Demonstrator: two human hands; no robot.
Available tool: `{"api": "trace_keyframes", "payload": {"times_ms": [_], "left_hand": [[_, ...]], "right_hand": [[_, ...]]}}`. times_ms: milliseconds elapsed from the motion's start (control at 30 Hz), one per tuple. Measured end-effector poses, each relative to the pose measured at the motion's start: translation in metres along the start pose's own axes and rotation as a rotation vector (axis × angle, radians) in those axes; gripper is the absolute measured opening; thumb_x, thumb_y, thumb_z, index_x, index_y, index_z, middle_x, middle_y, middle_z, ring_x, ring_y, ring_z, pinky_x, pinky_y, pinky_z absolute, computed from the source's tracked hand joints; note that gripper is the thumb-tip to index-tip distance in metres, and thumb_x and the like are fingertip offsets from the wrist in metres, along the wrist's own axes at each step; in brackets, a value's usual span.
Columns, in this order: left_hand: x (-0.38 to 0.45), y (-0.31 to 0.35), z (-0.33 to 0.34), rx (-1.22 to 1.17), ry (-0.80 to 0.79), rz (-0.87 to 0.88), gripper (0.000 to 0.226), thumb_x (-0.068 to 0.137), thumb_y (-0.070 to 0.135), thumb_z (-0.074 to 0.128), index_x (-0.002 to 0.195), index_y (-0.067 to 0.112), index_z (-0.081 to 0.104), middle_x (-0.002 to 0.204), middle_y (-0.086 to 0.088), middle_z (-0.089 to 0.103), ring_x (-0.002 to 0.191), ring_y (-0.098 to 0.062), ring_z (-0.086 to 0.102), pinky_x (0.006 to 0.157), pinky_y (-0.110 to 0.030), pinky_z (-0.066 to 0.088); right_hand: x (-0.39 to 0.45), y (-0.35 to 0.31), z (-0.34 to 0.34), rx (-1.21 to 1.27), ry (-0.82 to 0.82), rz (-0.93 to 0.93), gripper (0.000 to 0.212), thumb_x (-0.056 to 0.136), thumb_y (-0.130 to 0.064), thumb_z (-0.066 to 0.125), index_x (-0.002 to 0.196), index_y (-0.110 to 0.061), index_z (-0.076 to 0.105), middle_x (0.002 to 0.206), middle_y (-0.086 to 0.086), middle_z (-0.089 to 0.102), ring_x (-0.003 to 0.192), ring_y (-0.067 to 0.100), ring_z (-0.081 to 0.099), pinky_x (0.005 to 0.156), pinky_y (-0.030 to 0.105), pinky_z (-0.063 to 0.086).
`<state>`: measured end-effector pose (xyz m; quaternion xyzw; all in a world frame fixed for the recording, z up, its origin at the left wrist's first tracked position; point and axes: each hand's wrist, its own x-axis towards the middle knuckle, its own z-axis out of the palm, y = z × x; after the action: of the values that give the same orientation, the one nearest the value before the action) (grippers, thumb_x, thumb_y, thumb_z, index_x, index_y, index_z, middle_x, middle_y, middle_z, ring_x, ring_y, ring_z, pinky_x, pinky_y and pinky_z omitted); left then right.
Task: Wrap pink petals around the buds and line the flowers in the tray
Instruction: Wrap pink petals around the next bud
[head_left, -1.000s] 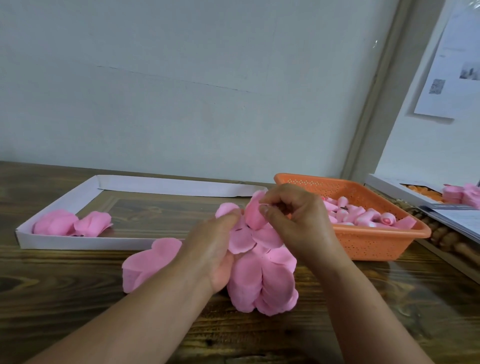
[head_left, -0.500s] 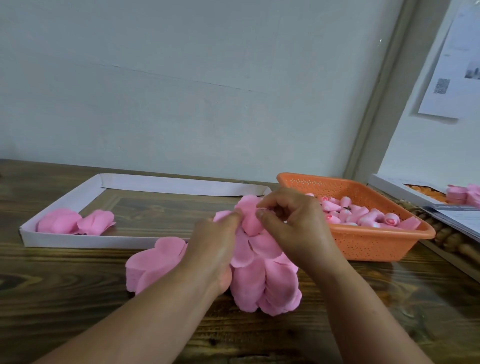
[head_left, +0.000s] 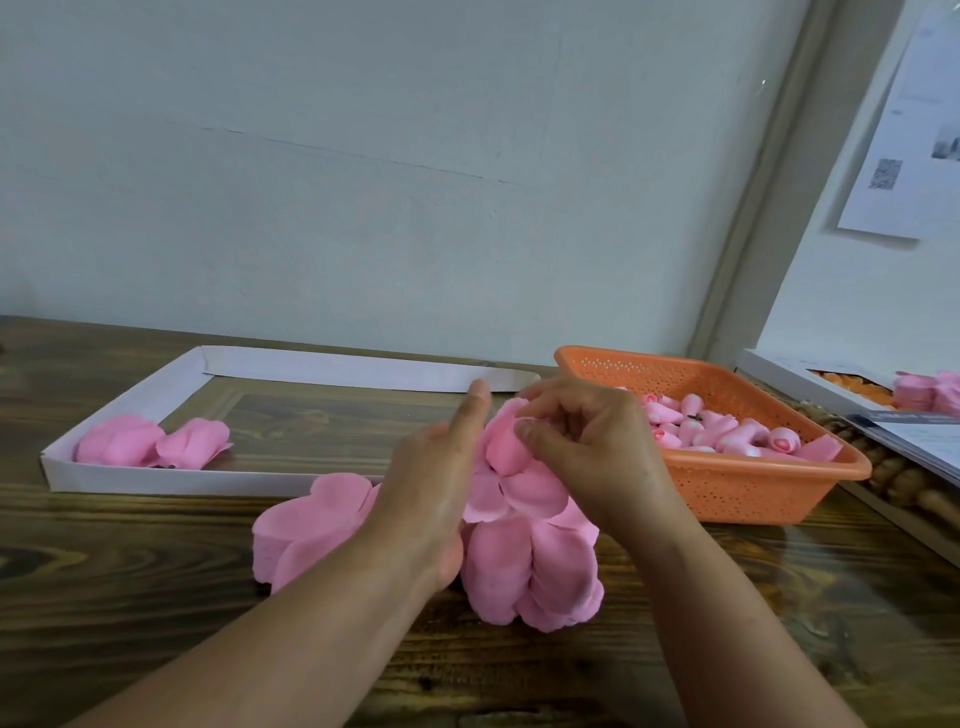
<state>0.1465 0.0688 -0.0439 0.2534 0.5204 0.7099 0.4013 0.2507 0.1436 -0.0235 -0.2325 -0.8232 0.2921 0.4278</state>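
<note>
The hands (head_left: 519, 457) hide any bud inside the petals (head_left: 514, 467); the right-edge paper (head_left: 914, 130) is cut off.

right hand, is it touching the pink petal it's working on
Touching. The head view shows the right hand with thumb and fingertips curled onto the top edge of the pink petal, pinching it, with no gap visible.
</note>
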Motion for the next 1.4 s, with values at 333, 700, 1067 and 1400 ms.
{"api": "trace_keyframes", "payload": {"times_ms": [333,700,1067,1400], "left_hand": [[-0.001,-0.004,-0.001,0.075,0.116,0.048,0.020,0.096,0.020,0.053,0.080,0.016,0.065,0.060,0.002,0.067,0.054,-0.011,0.064,0.048,-0.022,0.048],[0.000,-0.007,-0.001,0.012,0.032,0.062,0.012,0.091,0.019,0.063,0.086,0.012,0.071,0.080,-0.010,0.074,0.075,-0.025,0.070,0.071,-0.037,0.056],[-0.002,-0.009,-0.002,0.102,0.028,0.081,0.002,0.086,0.011,0.067,0.085,0.010,0.068,0.074,-0.003,0.072,0.059,-0.009,0.068,0.048,-0.020,0.051],[0.002,-0.003,-0.006,0.061,0.028,-0.018,0.012,0.086,0.002,0.065,0.079,0.012,0.068,0.065,-0.003,0.072,0.059,-0.015,0.070,0.054,-0.025,0.055]], "right_hand": [[0.000,0.000,0.001,0.004,0.033,0.027,0.020,0.079,0.001,0.066,0.069,-0.015,0.065,0.071,0.005,0.063,0.056,0.003,0.049,0.052,0.015,0.040],[0.000,0.001,0.000,0.002,0.039,0.052,0.025,0.079,0.005,0.061,0.072,-0.020,0.062,0.063,0.003,0.060,0.051,0.003,0.045,0.050,0.015,0.038],[0.000,0.002,0.005,-0.029,0.005,0.077,0.024,0.079,0.003,0.060,0.068,-0.018,0.063,0.044,-0.020,0.052,0.044,-0.001,0.047,0.045,0.009,0.033],[-0.001,0.002,-0.002,0.125,-0.139,0.094,0.020,0.074,0.007,0.065,0.073,-0.013,0.064,0.053,0.016,0.050,0.049,0.016,0.038,0.051,0.027,0.033]]}}
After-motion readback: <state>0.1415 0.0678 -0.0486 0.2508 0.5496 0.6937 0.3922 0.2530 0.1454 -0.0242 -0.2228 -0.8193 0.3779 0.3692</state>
